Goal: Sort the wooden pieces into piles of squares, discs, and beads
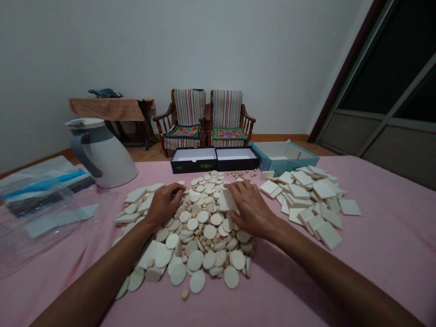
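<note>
A broad heap of pale wooden discs (203, 217) lies in front of me, with small wooden beads or cubes mixed in. My right hand (250, 206) is at the heap's right side, its fingers and thumb around a white square tile (225, 201). Over the heap's left side, my left hand (165, 203) is closed, fingertips curled together; whatever they pinch, if anything, is too small to name. Several square tiles (136, 195) and discs lie beside and under the left wrist. To the right stands a separate pile of square tiles (308, 195).
Two open black boxes (194, 168) and a blue box (289, 163) stand along the far edge of the pink cloth (286, 290). Tiny pieces (240, 174) lie before the boxes. At left are a white-grey jug (114, 159) and clear plastic packaging (44, 204). Two chairs stand beyond.
</note>
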Action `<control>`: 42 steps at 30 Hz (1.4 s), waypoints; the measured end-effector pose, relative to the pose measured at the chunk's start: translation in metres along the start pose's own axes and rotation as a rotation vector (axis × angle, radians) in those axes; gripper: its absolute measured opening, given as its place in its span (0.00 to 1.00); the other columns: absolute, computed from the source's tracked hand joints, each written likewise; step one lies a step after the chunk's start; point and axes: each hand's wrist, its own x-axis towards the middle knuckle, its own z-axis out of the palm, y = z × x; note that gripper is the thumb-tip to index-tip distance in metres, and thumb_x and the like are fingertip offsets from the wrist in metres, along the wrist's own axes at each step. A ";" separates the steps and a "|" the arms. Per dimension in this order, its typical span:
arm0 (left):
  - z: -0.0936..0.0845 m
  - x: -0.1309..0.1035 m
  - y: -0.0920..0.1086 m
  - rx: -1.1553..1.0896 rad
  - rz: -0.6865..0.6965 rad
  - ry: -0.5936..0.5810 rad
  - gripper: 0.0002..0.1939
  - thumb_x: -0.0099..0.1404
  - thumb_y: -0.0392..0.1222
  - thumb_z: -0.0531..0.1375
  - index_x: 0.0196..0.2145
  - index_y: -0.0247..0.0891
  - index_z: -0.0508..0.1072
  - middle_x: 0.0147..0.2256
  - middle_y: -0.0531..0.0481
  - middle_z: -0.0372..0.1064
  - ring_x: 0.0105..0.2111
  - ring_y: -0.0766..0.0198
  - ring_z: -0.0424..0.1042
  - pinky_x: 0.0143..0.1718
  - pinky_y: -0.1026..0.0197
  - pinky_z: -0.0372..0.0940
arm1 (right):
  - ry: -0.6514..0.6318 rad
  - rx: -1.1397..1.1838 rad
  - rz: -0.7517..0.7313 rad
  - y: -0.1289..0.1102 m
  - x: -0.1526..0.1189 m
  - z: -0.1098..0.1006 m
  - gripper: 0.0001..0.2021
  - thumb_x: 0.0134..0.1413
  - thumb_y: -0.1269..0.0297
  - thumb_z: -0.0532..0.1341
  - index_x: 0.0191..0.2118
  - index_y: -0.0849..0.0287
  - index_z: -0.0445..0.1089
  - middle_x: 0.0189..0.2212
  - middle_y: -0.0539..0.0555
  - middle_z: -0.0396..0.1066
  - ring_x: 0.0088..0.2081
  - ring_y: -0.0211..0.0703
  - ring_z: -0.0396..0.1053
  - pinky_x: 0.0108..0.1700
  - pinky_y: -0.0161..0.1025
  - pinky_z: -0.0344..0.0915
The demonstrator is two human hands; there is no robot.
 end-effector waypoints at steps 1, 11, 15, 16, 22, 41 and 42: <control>0.000 0.000 -0.001 0.006 0.001 -0.001 0.13 0.63 0.46 0.53 0.34 0.39 0.75 0.32 0.50 0.76 0.30 0.61 0.73 0.35 0.61 0.67 | 0.040 -0.003 0.062 0.016 -0.004 0.001 0.25 0.48 0.68 0.60 0.54 0.64 0.62 0.48 0.64 0.67 0.49 0.56 0.60 0.48 0.50 0.59; -0.002 0.000 0.005 0.034 0.002 -0.014 0.14 0.63 0.47 0.52 0.35 0.39 0.75 0.32 0.49 0.77 0.31 0.61 0.73 0.36 0.61 0.66 | 0.503 -0.246 0.734 0.198 -0.054 0.002 0.28 0.50 0.54 0.60 0.53 0.69 0.65 0.44 0.69 0.70 0.47 0.61 0.65 0.50 0.53 0.58; -0.003 0.001 0.005 0.035 -0.016 -0.022 0.14 0.63 0.47 0.52 0.35 0.40 0.75 0.33 0.49 0.77 0.31 0.60 0.74 0.37 0.60 0.67 | 0.616 -0.192 0.692 0.199 -0.056 0.005 0.22 0.54 0.55 0.56 0.49 0.65 0.68 0.46 0.69 0.70 0.49 0.60 0.64 0.50 0.53 0.59; -0.002 0.001 0.005 0.031 -0.020 -0.023 0.14 0.62 0.47 0.52 0.35 0.40 0.75 0.33 0.49 0.77 0.31 0.60 0.74 0.37 0.60 0.67 | 0.607 -0.150 0.647 0.191 -0.053 0.006 0.20 0.55 0.56 0.55 0.47 0.64 0.70 0.44 0.67 0.71 0.48 0.59 0.66 0.50 0.53 0.60; -0.002 -0.001 0.006 0.017 -0.034 -0.019 0.14 0.63 0.47 0.52 0.35 0.39 0.75 0.32 0.49 0.77 0.31 0.60 0.74 0.37 0.61 0.68 | 0.267 0.287 0.288 0.113 -0.028 0.018 0.11 0.55 0.63 0.56 0.38 0.61 0.73 0.34 0.58 0.75 0.35 0.46 0.71 0.40 0.42 0.66; -0.054 0.036 -0.078 0.490 -0.577 -0.275 0.30 0.61 0.66 0.49 0.43 0.41 0.77 0.43 0.34 0.75 0.46 0.35 0.71 0.45 0.35 0.61 | 0.058 0.376 0.262 0.089 -0.035 0.049 0.12 0.55 0.62 0.55 0.37 0.59 0.74 0.33 0.57 0.75 0.35 0.46 0.71 0.38 0.41 0.66; -0.050 0.036 -0.078 0.512 -0.597 -0.300 0.31 0.61 0.66 0.48 0.44 0.42 0.77 0.44 0.32 0.74 0.46 0.33 0.70 0.45 0.33 0.60 | 0.053 0.374 0.269 0.089 -0.036 0.050 0.12 0.55 0.62 0.55 0.37 0.59 0.75 0.34 0.57 0.75 0.36 0.46 0.71 0.38 0.41 0.66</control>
